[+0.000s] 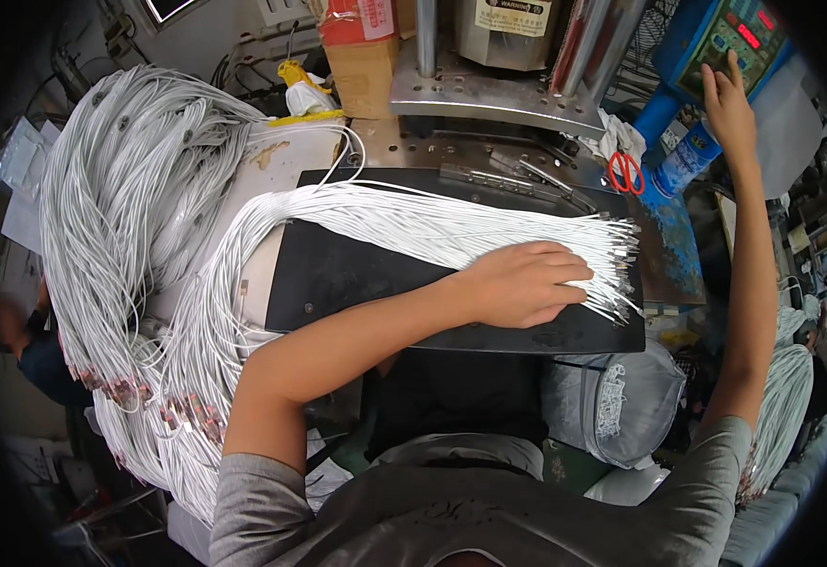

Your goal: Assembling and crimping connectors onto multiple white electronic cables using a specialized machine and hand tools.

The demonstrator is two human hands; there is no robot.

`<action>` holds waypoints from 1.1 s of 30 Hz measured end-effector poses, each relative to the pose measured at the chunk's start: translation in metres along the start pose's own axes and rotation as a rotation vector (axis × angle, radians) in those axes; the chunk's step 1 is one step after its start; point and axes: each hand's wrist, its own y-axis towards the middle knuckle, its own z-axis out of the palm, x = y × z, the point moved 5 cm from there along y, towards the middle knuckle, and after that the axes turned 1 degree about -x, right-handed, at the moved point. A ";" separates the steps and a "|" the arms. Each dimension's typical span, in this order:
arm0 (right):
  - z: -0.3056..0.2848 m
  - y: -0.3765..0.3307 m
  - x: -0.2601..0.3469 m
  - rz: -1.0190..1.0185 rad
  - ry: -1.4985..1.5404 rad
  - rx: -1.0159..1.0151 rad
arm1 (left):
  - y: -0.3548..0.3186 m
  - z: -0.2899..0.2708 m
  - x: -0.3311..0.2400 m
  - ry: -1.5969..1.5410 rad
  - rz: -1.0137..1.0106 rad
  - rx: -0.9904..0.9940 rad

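A broad bundle of white cables lies across the black work board, its metal-tipped ends fanned out at the right. My left hand rests palm down on the bundle close to those ends, fingers stretched out and lying over the cables. What lies under the palm is hidden. At the upper right, my right hand is raised to the blue control box. One fingertip reaches the lit panel with red digits, and nothing shows in that hand.
A metal press stands behind the board. Red-handled scissors and a blue spray can sit at the right. Looped white cables heap up at the left. Below the board hangs a clear bag. A person is at the far left.
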 end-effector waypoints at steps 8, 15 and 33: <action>-0.014 -0.014 0.026 -0.016 0.060 -0.080 | -0.005 0.003 -0.002 -0.012 -0.023 0.105; -0.037 0.000 0.025 0.066 0.066 -0.089 | 0.000 -0.003 -0.012 0.071 -0.019 0.176; -0.129 -0.299 0.177 -0.543 0.376 0.857 | -0.145 -0.107 -0.064 0.313 -0.577 0.582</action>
